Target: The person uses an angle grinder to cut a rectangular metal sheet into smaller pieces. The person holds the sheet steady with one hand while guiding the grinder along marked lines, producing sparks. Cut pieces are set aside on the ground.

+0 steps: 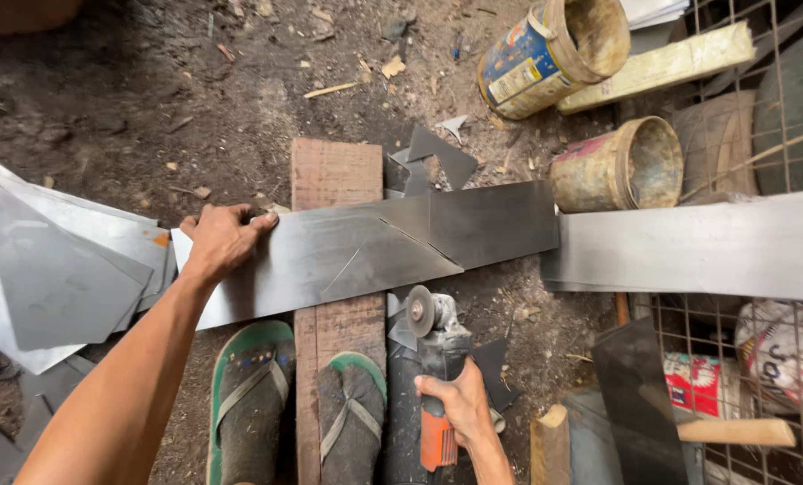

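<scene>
The metal strip [365, 247] is laid flat across a wooden plank [336, 175] on the dirt floor, its long axis running left to right, crosswise to the plank. A triangular offcut [388, 265] is seen lying on the strip near its middle. The strip's left end is pinned by the left hand [222, 241], whose palm is pressed down and whose fingers are spread and curled over the far edge. An angle grinder [437, 359] is gripped by the right hand [460, 404], the fingers wrapped tightly round its body, with the disc [419, 311] held just short of the strip's near edge, close to the plank. The strip thus lies directly ahead of the disc, and the right hand is the nearer one to its middle section. The plank is flanked by two feet in green sandals [253, 395]. A stack of cut sheets [51, 269] is piled at the left, and two paint tins [554, 54] are seen at the upper right.
</scene>
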